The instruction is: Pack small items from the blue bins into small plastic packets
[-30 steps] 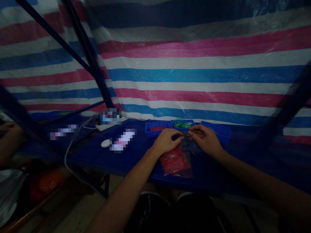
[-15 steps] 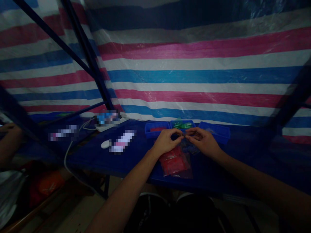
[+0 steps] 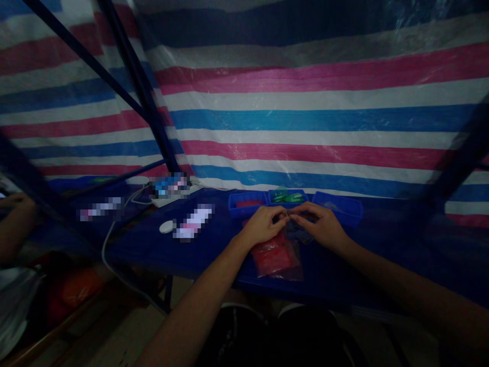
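Observation:
My left hand (image 3: 265, 223) and my right hand (image 3: 321, 224) meet fingertip to fingertip over the blue table (image 3: 225, 255). Both are closed in a pinch; whatever lies between the fingers is too small and dark to name. Below my left hand lies a clear plastic bag with red contents (image 3: 275, 257). Some clear plastic pieces or bags (image 3: 300, 233) show on the table under my right hand. Just beyond the hands stand a blue bin with red items (image 3: 248, 200), a blue bin with green items (image 3: 288, 197) and a third blue bin (image 3: 349, 210) holding something clear.
To the left lie a round white object (image 3: 166, 227), a blurred-out phone-like object (image 3: 193, 223) and a white power strip (image 3: 178, 194) with cables. A co-worker's arm (image 3: 15, 219) is at the far left. Blue metal posts (image 3: 137, 86) and a striped tarp (image 3: 305, 122) stand behind.
My fingertips have come together, with the right hand shifting slightly left toward the left hand. The bins and the red bag stay in place.

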Motion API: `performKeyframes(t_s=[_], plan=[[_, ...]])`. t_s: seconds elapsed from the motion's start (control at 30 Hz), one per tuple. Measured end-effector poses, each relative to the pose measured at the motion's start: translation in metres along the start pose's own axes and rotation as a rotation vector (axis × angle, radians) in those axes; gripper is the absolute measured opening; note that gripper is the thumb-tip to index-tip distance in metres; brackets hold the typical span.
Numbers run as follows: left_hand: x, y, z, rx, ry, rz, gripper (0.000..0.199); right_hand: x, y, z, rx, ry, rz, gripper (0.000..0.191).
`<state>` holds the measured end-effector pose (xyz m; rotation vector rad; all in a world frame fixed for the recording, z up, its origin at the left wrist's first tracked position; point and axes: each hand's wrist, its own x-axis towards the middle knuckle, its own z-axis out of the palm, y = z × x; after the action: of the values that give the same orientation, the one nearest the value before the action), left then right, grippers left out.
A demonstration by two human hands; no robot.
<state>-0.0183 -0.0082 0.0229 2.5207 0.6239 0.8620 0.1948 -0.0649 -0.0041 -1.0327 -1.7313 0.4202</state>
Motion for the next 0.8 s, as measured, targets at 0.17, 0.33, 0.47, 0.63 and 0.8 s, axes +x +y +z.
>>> performKeyframes(t_s=[0.17,0.33,0.47,0.63,0.8], plan=[[-0.0013,-0.0009,0.0024,-0.107,0.006,-0.045,0.025,0.0011,-0.0043,-0.0014,-0.104,0.059,-0.078,0.014],[-0.0021,-0.0007,0.0011,-0.209,0.042,-0.046,0.027,0.0007,-0.0056,-0.0025,-0.225,0.05,-0.197,0.01],[-0.0012,-0.001,-0.0002,-0.247,0.064,-0.023,0.032,0.0018,-0.0022,-0.0029,-0.3,-0.024,-0.263,0.017],[0.0007,-0.0053,0.0024,-0.172,0.13,-0.06,0.022,0.002,-0.0066,-0.0015,-0.308,-0.058,-0.286,0.016],[0.0009,-0.0072,0.0066,-0.279,0.133,-0.099,0.022,0.0007,-0.0087,-0.0017,-0.21,0.075,-0.172,0.019]])
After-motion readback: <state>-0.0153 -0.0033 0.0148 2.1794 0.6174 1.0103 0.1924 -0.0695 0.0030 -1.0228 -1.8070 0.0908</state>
